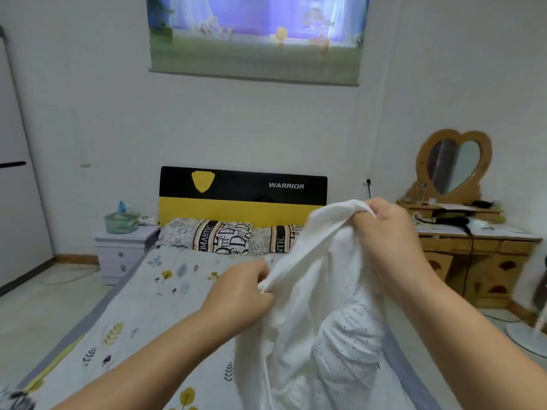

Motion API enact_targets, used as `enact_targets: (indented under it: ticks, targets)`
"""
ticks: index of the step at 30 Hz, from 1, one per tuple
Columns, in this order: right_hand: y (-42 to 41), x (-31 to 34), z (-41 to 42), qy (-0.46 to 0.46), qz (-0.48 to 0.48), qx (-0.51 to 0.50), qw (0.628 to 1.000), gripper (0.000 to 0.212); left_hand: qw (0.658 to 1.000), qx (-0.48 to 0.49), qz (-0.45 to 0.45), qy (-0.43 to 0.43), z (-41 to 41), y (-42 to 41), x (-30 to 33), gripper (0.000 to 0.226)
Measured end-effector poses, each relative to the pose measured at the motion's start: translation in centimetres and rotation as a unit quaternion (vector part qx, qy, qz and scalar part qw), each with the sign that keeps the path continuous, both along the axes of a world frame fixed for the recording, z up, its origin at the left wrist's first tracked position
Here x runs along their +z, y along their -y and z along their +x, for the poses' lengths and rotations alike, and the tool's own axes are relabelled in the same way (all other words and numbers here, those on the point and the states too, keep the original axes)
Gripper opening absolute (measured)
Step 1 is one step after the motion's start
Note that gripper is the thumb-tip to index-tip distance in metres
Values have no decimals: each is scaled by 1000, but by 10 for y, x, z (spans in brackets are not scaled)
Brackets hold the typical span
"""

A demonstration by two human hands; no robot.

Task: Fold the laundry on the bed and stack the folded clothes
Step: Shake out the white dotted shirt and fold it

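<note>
"Above the bed (165,294), what is that white thing?"

"A shirt (313,315). It is white with tiny dark dots. Both hands hold it up in the air, and the rest hangs down toward the bed."

"How does the left hand (239,294) hold it?"

"Its fingers are curled. They pinch one edge of the shirt, low and to the left."

"And the right hand (387,229)?"

"It is higher up. Its fingers are bunched tight round the top of the shirt. The cloth is pulled in a line between the two hands."

"What is on the bed?"

"A sheet with little leaves on it. Two pillows (216,236) with big black letters lie at the far end, against a black and yellow headboard (242,196)."

"What else is in the room?"

"A small white nightstand (121,253) stands left of the bed, with a green basket (121,221) on top. On the right is a wooden surface (479,250) with drawers and a heart mirror (454,165). A picture (254,34) hangs high on the wall."

"Are there folded clothes?"

"I cannot tell. Something dark and blurry is at the near left corner."
</note>
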State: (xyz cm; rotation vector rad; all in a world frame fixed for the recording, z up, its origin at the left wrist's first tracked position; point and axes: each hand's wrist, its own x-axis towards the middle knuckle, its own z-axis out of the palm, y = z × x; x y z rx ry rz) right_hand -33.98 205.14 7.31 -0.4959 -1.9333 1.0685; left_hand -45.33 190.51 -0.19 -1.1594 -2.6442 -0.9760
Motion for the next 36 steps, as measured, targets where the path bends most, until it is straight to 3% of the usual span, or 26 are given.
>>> enact_targets:
  ticks: [3, 7, 10, 13, 15, 20, 22, 24, 26, 27, 30, 32, 36]
  targets:
    - [-25, -3, 12, 57, 137, -120, 981, 15, 998, 56, -16, -5, -14, 15, 5, 17]
    - [-43, -27, 27, 267, 311, -286, 866, 13, 987, 136, 43, -80, -38, 32, 28, 6]
    - [-41, -45, 25, 324, 377, -307, 811, 27, 984, 127, 106, -73, -45, 27, 43, 19]
    - [-31, -58, 12, 282, 390, -253, 839, 45, 982, 52, 175, 53, -37, 7, 51, 34]
    - [-19, -62, -1, 260, 344, -186, 883, 37, 981, 25, 175, 83, -30, -7, 53, 40]
    - [-26, -55, -15, 259, 309, -140, 904, 16, 992, 50, 109, -21, -39, -14, 54, 28]
    - [-25, -57, -17, 262, 228, -58, 936, 9, 993, 47, 100, -37, -44, -10, 53, 23]
    - [-4, -69, -25, 288, 75, 111, 948, 41, 993, 31, 107, -34, -43, -10, 57, 18]
    - [27, -94, -40, 322, 15, 218, 921, 61, 991, 16, 130, -29, -39, -13, 62, 18]
    - [41, -109, -49, 324, 26, 228, 918, 58, 989, 7, 144, -30, -38, -15, 65, 20]
    - [62, -149, -76, 318, 124, 145, 929, 17, 984, 8, 173, -45, -38, -8, 69, 24]
    - [57, -166, -85, 343, 163, 92, 921, 22, 980, 36, 182, -69, -45, 7, 70, 27]
    - [30, -176, -75, 339, 88, 130, 927, 30, 975, 133, 151, -91, -82, 50, 69, 33]
